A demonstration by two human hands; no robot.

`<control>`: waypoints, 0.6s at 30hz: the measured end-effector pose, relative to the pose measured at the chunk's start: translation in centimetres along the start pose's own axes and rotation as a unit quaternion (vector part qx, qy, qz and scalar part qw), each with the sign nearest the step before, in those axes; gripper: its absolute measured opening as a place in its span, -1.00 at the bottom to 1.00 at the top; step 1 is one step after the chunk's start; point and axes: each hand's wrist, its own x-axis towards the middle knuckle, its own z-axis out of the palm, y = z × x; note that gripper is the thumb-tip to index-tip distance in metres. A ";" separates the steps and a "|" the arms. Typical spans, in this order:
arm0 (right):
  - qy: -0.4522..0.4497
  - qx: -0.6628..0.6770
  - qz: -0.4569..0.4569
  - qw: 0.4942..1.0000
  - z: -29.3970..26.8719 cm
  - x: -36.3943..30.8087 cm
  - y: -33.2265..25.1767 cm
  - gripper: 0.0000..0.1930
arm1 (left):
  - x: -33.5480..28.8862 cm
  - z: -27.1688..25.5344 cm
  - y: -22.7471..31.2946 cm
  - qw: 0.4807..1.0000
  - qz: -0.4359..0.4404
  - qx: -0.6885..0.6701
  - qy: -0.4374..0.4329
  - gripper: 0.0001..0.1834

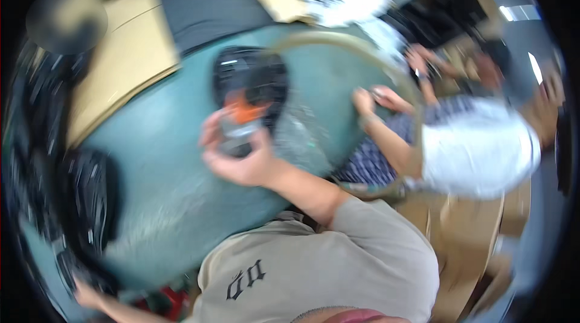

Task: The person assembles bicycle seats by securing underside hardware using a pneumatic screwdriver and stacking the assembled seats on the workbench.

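Note:
Over the middle of the table, my right hand [238, 157] is closed around a blurred orange and grey object [244, 111], whose exact kind I cannot make out. A shiny black bundle [222, 72] lies just beyond it. Clear crinkled plastic [302, 133] is spread to the right of that hand. At the lower left, my left hand [87, 294] reaches to the edge of a dark item [69, 268] beside the black packages. Its fingers are partly hidden and smeared, so I cannot see whether it grips anything.
Brown cardboard [130, 51] and a flat black package [211, 12] lie at the far side of the green table [163, 172]. Black plastic bags [90, 196] line the left. A co-worker in a white shirt [477, 148] works at the right, by cardboard boxes [465, 226].

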 end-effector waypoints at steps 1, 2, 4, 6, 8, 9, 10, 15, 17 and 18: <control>-0.034 -0.099 -0.036 0.994 0.5 0.2 -3.1 -0.53 | 0.9 0.9 -0.2 0.998 0.043 -0.012 -0.039 -0.53; -0.014 -0.070 -0.043 0.997 0.6 -0.1 -3.7 -0.50 | 2.4 2.4 -1.8 0.972 0.224 -0.065 0.011 -0.69; 0.014 -0.111 -0.072 0.991 -0.8 -0.9 -3.7 -0.52 | 1.7 6.7 -0.4 0.903 0.409 -0.125 0.050 -0.79; 0.017 -0.136 -0.098 0.986 -1.4 -1.2 -3.5 -0.52 | -3.2 7.7 1.9 0.871 0.447 -0.191 0.069 -0.76; 0.015 -0.136 -0.094 0.986 -1.4 -1.2 -3.6 -0.53 | -8.4 7.1 4.2 0.840 0.473 -0.244 0.102 -0.72; 0.009 -0.135 -0.088 0.987 -1.6 -1.0 -3.6 -0.53 | -11.1 6.6 5.3 0.824 0.484 -0.270 0.117 -0.70; -0.004 -0.113 -0.071 0.991 -1.3 -0.8 -3.5 -0.53 | -13.2 6.6 6.8 0.808 0.494 -0.289 0.140 -0.68; -0.047 -0.057 -0.041 0.996 -1.8 0.0 -3.8 -0.45 | -26.3 5.0 14.0 0.762 0.523 -0.374 -0.077 -0.66; -0.044 -0.054 -0.064 0.996 -1.6 0.1 -3.8 -0.48 | -31.7 8.0 17.8 0.741 0.478 -0.327 -0.340 -0.66; -0.048 -0.056 -0.038 0.997 -1.8 -0.1 -4.6 -0.53 | -33.9 10.2 19.5 0.727 0.438 -0.296 -0.438 -0.65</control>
